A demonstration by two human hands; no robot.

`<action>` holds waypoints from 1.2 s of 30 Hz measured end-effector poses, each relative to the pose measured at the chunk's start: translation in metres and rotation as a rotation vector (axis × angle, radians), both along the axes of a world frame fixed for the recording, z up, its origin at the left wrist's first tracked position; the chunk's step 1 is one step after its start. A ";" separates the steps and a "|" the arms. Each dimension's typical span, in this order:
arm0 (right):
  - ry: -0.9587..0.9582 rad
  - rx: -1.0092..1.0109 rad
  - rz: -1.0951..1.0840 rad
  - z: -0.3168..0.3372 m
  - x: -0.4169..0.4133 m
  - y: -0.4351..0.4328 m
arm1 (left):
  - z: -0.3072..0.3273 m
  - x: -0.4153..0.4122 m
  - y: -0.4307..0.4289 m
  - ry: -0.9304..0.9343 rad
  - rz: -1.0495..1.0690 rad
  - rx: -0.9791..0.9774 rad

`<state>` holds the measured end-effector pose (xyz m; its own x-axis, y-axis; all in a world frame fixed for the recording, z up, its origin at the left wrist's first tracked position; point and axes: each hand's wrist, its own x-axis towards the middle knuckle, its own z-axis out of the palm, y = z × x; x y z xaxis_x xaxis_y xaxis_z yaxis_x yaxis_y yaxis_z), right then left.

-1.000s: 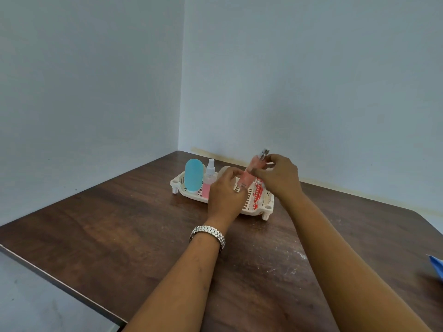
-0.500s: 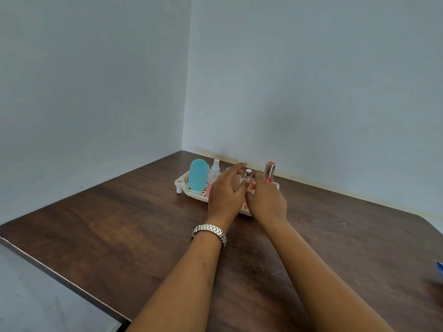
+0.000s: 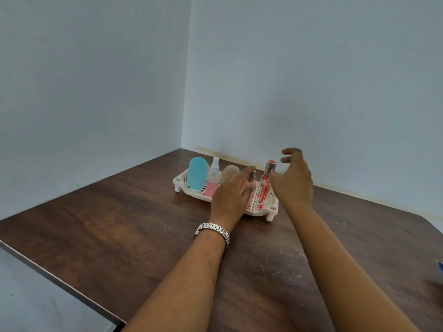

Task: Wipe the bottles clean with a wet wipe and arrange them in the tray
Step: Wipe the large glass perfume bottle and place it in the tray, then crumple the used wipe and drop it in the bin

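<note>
Flanks the upright red bottle (image 3: 263, 192) in the tray (image 3: 182, 185) with left grip (image 3: 230, 195) and right grip (image 3: 293, 185), both spread wide and empty, probably guarding against a topple.

The left hand (image 3: 230, 196) covers the lower half of the small pink bottle (image 3: 252, 179) and the foot of the pale frosted bottle (image 3: 230, 171) — only their tops show — along with a stretch of the near wall of the tray (image 3: 183, 186). Whether that hand touches the pink bottle cannot be told. The right hand (image 3: 293, 185) hides the tray's far right corner. The red pattern on the tall bottle (image 3: 263, 191) is too small to read. A blue scrap (image 3: 440, 265) at the right edge is cut off — unidentifiable. Both forearms run out past the bottom edge.
</note>
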<state>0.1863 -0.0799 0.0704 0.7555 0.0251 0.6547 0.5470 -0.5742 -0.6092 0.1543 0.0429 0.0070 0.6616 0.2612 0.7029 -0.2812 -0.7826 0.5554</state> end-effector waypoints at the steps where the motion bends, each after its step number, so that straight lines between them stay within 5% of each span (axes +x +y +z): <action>1: 0.110 0.009 0.051 -0.002 0.010 -0.004 | 0.000 0.000 0.000 0.012 0.004 0.010; 7: 0.587 -0.091 0.412 -0.031 0.034 -0.016 | -0.004 0.002 0.002 0.039 0.025 0.088; 14: 0.507 -0.247 0.354 -0.033 0.044 -0.010 | -0.007 0.003 0.004 0.051 0.035 0.130; 36: 0.529 -0.206 0.300 -0.030 0.041 -0.023 | -0.003 0.000 0.003 -0.073 0.036 0.125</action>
<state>0.2277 -0.1026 0.0402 0.9156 0.3712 0.1548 0.3581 -0.5772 -0.7339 0.1546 0.0460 0.0045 0.5994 0.1912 0.7773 -0.2879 -0.8546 0.4322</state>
